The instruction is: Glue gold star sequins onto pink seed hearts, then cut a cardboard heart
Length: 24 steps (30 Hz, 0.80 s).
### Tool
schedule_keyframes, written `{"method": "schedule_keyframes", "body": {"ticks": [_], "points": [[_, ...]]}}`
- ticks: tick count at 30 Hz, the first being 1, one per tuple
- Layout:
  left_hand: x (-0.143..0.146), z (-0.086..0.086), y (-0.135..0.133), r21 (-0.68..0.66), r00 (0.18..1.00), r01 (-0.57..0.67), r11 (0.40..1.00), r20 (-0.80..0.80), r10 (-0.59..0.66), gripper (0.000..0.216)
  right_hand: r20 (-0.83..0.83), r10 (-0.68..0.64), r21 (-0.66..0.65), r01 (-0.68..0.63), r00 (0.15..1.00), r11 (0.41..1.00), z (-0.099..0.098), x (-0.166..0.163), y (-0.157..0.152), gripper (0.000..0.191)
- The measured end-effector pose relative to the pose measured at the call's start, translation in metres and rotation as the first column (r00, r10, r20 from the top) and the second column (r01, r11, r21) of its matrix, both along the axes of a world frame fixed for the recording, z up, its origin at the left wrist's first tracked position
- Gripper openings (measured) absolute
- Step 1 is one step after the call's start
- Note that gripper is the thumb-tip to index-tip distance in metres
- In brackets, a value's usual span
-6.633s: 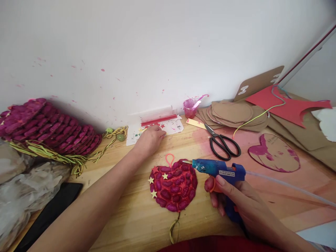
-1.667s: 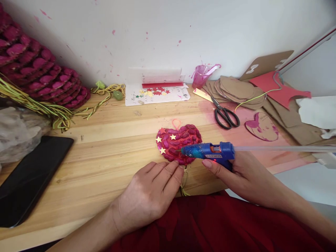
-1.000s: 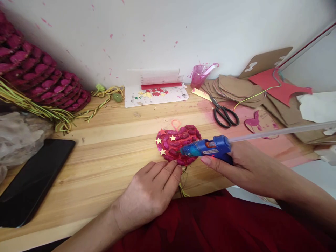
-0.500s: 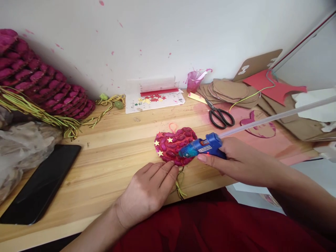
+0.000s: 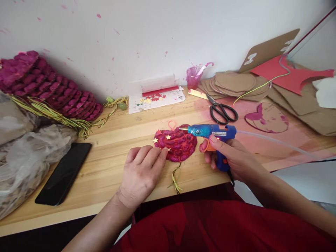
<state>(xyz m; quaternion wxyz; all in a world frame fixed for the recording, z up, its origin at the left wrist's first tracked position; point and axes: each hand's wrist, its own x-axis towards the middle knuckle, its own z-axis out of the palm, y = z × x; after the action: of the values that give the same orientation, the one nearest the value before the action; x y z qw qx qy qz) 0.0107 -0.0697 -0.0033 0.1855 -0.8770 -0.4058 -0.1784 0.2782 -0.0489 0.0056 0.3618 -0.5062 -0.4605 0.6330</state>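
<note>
A magenta heart ornament [image 5: 178,144] with small gold and red stars and a pink loop lies on the wooden table [image 5: 110,164]. My left hand [image 5: 141,171] rests flat beside it, fingertips pressed on the heart's left edge by a star. My right hand [image 5: 227,157] grips a blue hot glue gun [image 5: 210,132], held level just right of the heart, its nozzle over the heart's upper right edge. A clear glue stick trails right from the gun.
A star sticker sheet [image 5: 156,99], a pink cup [image 5: 193,76] and black scissors [image 5: 223,112] lie behind. Cardboard heart cutouts [image 5: 236,84], a paint-stained heart [image 5: 266,117] and red paper [image 5: 294,75] are at right. A stack of magenta hearts [image 5: 52,91], plastic bags [image 5: 23,154] and a black phone [image 5: 64,173] at left.
The glue gun has lifted off the heart and swung level, nozzle now at the upper right. My left fingertips moved from below the heart up onto its left edge.
</note>
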Motion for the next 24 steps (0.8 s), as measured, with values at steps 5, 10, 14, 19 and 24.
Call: {"method": "schedule_keyframes", "body": {"ticks": [5, 10, 14, 19, 24], "points": [[0.009, 0.003, -0.003, 0.015, 0.998, -0.044, 0.999, -0.045, 0.045, 0.027, -0.023, 0.019, 0.03, -0.018, 1.0, 0.999, -0.003, 0.004, 0.0, 0.038], [0.015, 0.006, -0.002, -0.018, 0.996, -0.038, 0.999, -0.081, 0.036, 0.026, -0.025, 0.031, 0.044, -0.03, 0.999, 0.999, -0.004, 0.005, -0.001, 0.039], [0.015, 0.007, -0.001, -0.012, 0.995, -0.027, 1.0, -0.097, 0.025, 0.026, -0.022, 0.047, 0.054, -0.046, 0.999, 0.998, -0.002, 0.005, -0.001, 0.04], [0.014, 0.008, -0.002, 0.005, 0.992, -0.007, 1.0, -0.124, 0.007, 0.026, -0.015, 0.054, 0.056, -0.053, 0.998, 0.997, -0.001, 0.006, -0.001, 0.041], [0.014, 0.007, -0.002, 0.016, 0.99, -0.015, 1.0, -0.14, 0.017, 0.024, -0.024, 0.062, 0.053, -0.06, 0.998, 0.997, -0.003, 0.006, 0.0, 0.039]]}}
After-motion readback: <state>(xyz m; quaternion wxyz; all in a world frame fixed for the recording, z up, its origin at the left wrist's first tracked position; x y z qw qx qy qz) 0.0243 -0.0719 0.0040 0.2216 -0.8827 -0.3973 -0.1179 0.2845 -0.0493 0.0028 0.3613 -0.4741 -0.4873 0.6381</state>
